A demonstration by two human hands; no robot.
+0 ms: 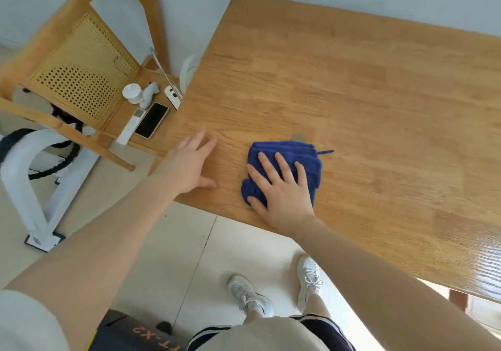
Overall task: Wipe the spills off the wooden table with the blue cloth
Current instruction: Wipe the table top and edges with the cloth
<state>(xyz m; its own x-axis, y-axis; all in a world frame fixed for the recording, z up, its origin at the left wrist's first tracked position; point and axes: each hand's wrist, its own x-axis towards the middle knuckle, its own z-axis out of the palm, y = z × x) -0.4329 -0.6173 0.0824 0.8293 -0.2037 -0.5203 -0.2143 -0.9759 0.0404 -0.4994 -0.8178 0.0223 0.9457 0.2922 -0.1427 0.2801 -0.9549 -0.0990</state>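
A folded blue cloth (295, 155) lies on the wooden table (366, 106) near its front left corner. My right hand (282, 188) presses flat on the cloth with fingers spread, a ring on one finger. A small greyish spill patch (297, 137) shows just beyond the cloth's far edge. Another faint grey mark (396, 50) sits farther back on the table. My left hand (189, 163) rests flat on the table's left edge with fingers apart, holding nothing, a short way left of the cloth.
A wooden chair (81, 60) with a cane back stands left of the table; on its seat lie a phone (151, 119), a white remote (130, 126) and small white items. A white frame (29, 177) stands on the tiled floor. My shoes are below the table edge.
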